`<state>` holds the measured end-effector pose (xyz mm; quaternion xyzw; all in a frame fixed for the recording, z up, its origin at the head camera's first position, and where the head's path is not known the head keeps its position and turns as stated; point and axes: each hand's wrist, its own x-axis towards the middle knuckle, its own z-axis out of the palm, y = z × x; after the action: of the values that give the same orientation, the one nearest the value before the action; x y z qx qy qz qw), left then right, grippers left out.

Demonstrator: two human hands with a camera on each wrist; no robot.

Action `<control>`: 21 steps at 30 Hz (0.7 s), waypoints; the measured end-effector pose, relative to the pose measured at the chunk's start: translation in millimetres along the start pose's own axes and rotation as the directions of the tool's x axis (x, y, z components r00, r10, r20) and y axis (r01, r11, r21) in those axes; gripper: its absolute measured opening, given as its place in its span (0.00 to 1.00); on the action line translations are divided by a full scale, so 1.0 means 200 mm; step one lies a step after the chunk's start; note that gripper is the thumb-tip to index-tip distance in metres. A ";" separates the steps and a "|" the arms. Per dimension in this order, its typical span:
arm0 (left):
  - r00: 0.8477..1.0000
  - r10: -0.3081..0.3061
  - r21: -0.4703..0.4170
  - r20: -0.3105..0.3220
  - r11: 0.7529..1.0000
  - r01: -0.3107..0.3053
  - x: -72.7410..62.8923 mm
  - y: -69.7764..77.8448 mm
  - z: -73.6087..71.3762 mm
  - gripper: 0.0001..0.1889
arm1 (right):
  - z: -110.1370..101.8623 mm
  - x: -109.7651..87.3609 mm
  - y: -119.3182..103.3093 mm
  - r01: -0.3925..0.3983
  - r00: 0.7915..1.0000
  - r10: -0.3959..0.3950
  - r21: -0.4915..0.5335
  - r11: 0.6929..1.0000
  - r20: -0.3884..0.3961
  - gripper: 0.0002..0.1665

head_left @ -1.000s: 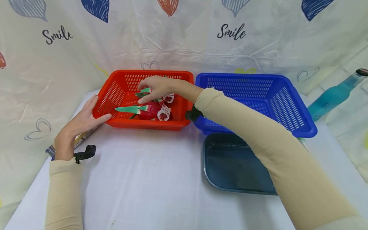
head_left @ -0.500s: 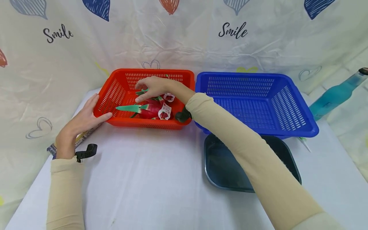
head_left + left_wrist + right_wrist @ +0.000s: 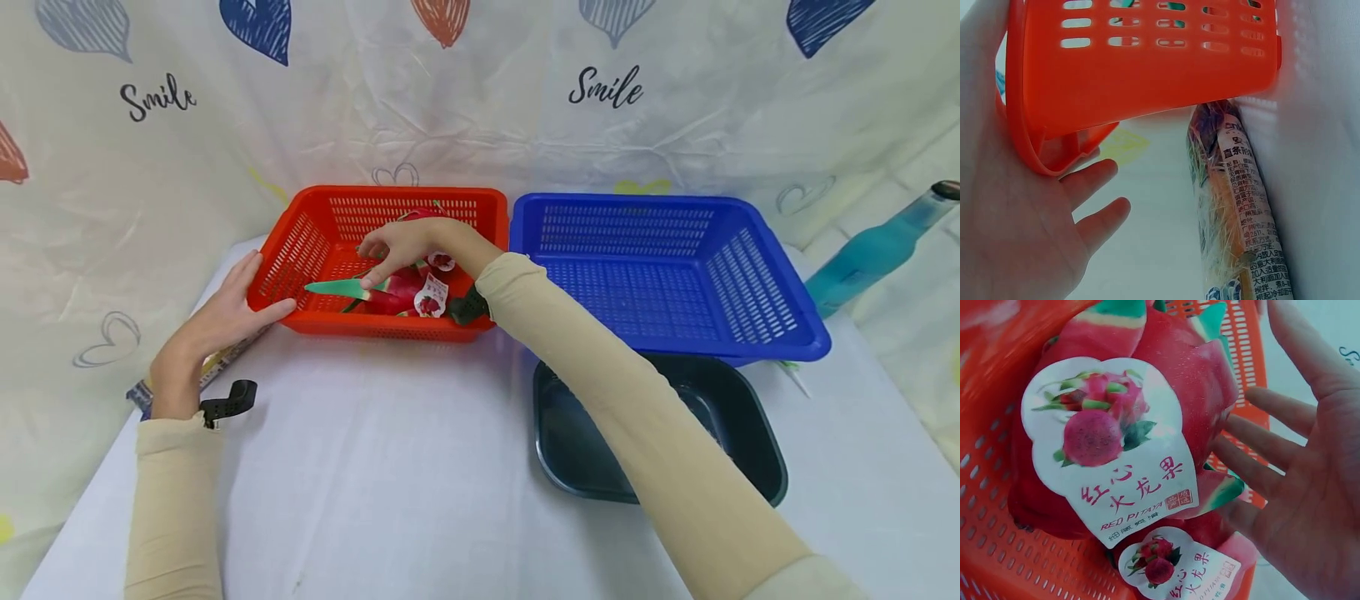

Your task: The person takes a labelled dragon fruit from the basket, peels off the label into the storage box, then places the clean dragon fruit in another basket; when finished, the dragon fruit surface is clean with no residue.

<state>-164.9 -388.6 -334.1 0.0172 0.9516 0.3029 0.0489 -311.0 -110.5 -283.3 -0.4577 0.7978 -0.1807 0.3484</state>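
Note:
A red basket [image 3: 375, 329] holds several dragon fruits [image 3: 401, 290], with paper labels and green-tipped scales. My left hand [image 3: 217, 312] rests against its front left corner, thumb along the front rim and fingers straight along the left end. In the left wrist view, two fingers [image 3: 1107, 225] extend beyond the red rim. Over the fruits is my right hand [image 3: 408, 246], thumb and fingers apart. Seen from the right wrist, its relaxed fingers [image 3: 1272, 440] lie beside a large labelled dragon fruit [image 3: 1166, 362]; contact there is unclear. A second labelled fruit sits partly hidden below it.
A blue basket [image 3: 738, 208] stands right of the red one. In front of it is a dark tray [image 3: 570, 471], partly covered by my right sleeve. A blue bottle [image 3: 862, 258] stands at far right. A long spaghetti packet [image 3: 1235, 212] lies near the red basket's left end.
My right hand has shifted slightly down over the front dragon fruit, and its forearm has swung left, showing more of the dark tray. My left hand stays at the basket corner.

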 end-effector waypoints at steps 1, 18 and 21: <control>1.000 -0.002 0.004 0.003 1.000 0.002 0.00 0.00 0.00 0.52 | 0.00 0.00 0.00 -0.005 1.000 0.005 0.000 1.000 0.008 0.45; 1.000 -0.006 0.008 -0.014 1.000 0.006 -0.01 0.00 0.01 0.52 | 0.01 0.02 0.01 -0.028 0.998 0.030 -0.055 0.998 0.046 0.45; 1.000 -0.006 0.006 -0.015 1.000 0.006 -0.01 0.00 0.01 0.52 | 0.01 0.02 0.01 -0.035 0.998 0.038 -0.066 0.997 0.053 0.45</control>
<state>-162.3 -387.2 -336.4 0.0124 0.9528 0.3002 0.0426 -312.6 -112.2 -287.8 -0.4590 0.8017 -0.1358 0.3580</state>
